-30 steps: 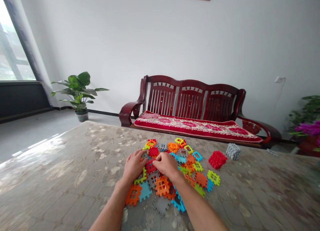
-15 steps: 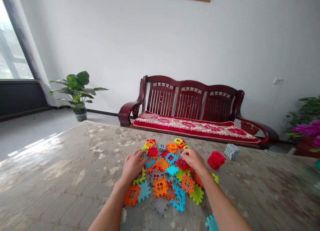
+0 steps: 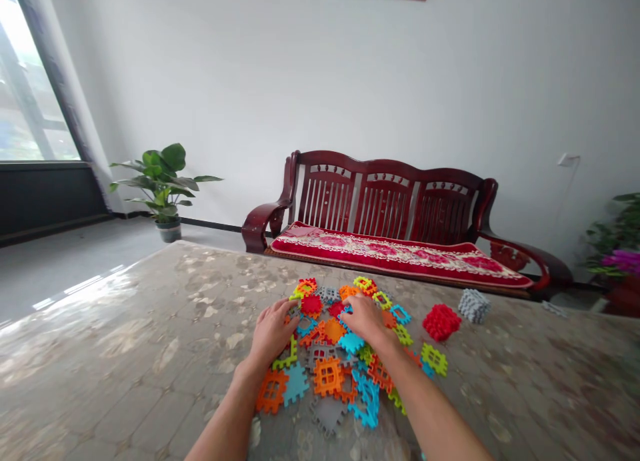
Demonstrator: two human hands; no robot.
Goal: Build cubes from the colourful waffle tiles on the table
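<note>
A loose pile of colourful interlocking puzzle tiles with toothed edges lies between and beyond my hands. My left hand (image 3: 274, 329) rests at the pile's left edge, fingers stretched out, beside a lime-green corner tile (image 3: 286, 358) and a small blue tile (image 3: 306, 325). My right hand (image 3: 365, 318) is over the middle of the pile, thumb and fingers apart, covering most of a blue framed tile (image 3: 343, 313). Just below its fingers lie a solid light-blue tile (image 3: 351, 343) and an orange tile (image 3: 334, 330). Nearer to me is an orange window tile (image 3: 328, 376).
A red knobbly cube (image 3: 441, 322) and a grey one (image 3: 474, 306) stand right of the pile on the patterned tablecloth (image 3: 150, 354). Behind the table is a dark red wooden bench (image 3: 385, 201). A potted plant (image 3: 167, 188) stands at the left.
My right hand has moved left and slightly towards me, from the pile's far right onto the blue framed tile, uncovering green and blue tiles. My left hand has stayed in place.
</note>
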